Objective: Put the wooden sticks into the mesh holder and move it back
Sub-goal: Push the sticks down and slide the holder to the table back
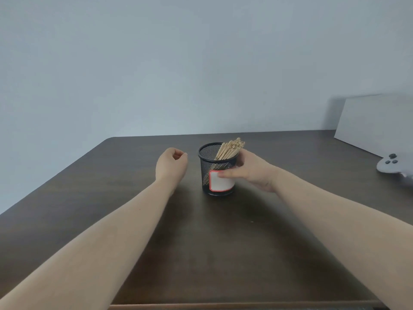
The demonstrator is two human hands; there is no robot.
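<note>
Wooden sticks [230, 148] stand bundled inside the mesh holder [215, 168], leaning toward its right rim with their tips rising above it; none lie loose on the worktop [111, 209], so the filling step appears complete. The holder stands upright on the dark worktop, roughly midway between the left and right edges and nearer the far edge than the near one, with a white, red-bordered label [221, 181] facing the person. The right hand [252, 171] is wrapped around the holder's right side: the thumb lies across the top of the label and the fingers curl behind the mesh wall, clamped on the holder. The left hand [171, 164] hovers just left of the holder, apart from it, fingers curled loosely together and holding nothing. The step in hand is judged to be the second part of the task, moving the holder back. The next move calls for a firm, level hold so the holder slides or lifts toward the far edge without tipping, since the sticks lean to one side and weight the rim unevenly. The path toward the far edge looks clear; a white board [375, 124] and a grey controller [391, 164] sit at the far right corner, well apart from the holder.
</note>
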